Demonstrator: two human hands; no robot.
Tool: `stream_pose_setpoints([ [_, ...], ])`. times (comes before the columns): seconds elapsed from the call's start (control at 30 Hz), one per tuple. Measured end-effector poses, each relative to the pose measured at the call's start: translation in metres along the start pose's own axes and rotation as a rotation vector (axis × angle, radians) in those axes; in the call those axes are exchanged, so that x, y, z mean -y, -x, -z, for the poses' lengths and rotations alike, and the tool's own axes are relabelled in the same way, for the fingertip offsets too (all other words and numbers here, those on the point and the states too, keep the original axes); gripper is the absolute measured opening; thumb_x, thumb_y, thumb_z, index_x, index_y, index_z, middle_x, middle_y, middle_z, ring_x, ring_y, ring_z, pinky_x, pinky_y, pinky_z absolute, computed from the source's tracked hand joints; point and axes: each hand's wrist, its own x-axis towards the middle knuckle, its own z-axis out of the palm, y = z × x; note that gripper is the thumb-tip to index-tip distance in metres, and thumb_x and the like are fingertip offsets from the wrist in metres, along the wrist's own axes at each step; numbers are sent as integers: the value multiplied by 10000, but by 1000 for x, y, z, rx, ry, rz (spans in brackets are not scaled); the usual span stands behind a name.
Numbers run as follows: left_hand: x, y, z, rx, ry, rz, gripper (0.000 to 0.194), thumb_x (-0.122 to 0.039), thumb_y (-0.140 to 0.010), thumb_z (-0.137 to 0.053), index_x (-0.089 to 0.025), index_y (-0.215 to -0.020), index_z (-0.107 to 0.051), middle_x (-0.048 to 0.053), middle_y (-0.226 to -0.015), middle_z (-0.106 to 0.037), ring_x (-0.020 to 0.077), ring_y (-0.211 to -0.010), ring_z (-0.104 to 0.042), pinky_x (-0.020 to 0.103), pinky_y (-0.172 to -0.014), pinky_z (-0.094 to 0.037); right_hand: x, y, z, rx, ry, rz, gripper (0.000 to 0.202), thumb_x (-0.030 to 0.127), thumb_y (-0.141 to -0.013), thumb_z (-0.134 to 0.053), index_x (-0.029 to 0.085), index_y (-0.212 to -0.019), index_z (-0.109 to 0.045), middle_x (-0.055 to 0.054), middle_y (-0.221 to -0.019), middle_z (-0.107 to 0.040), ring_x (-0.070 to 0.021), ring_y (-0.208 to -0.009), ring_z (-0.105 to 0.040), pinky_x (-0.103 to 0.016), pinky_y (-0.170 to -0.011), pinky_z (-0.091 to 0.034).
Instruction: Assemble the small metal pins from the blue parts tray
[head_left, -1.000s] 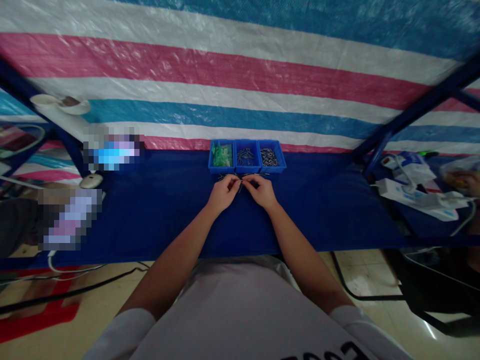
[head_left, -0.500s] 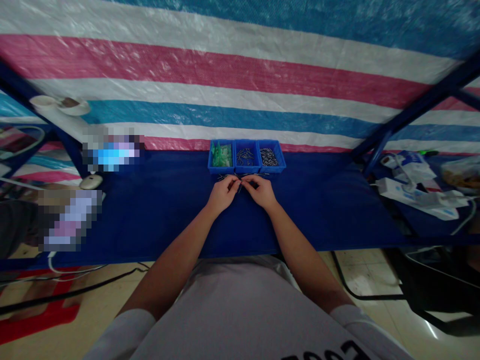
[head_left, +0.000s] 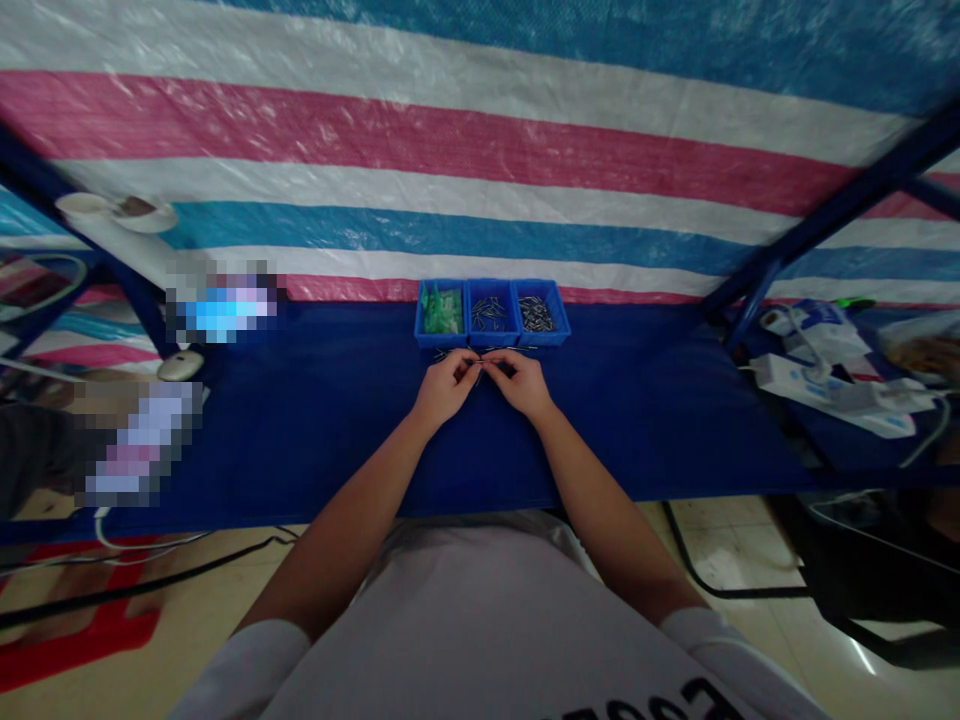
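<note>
Resting on the blue table, left hand and right hand meet, fingers pinching a small metal piece.

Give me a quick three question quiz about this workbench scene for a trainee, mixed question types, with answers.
1. True or false: the left hand and right hand meet at the fingertips in front of the bins.
2. How many blue bins stand in the row?
3. Which bin holds green parts? A left bin B middle bin C right bin

Key: 1 true; 2 three; 3 A
</note>
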Motion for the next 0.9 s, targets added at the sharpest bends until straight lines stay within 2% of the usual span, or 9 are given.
stream_pose_setpoints([
  [0.47,-3,0,2,27,-6,17,148,-299,-925,-524,-201,-973,-625,-31,-672,-613,102,-568,-545,226,-580,-414,2,0,1,5,10,10,214,388,-873,-637,220,-960,-737,-56,-941,-757,-182,-806,-694,-306,-703,-535],
  [0.9,-3,0,1,38,-1,10,166,-331,-934,-516,-200,-952,-616,-33,-669,-599,97,-557,-520,226,-574,-398,1,0,0,3,26,5,218,399,-867,-641,232,-969,-738,-52,-928,-757,-191,-833,-698,-331,-778,-552],
])
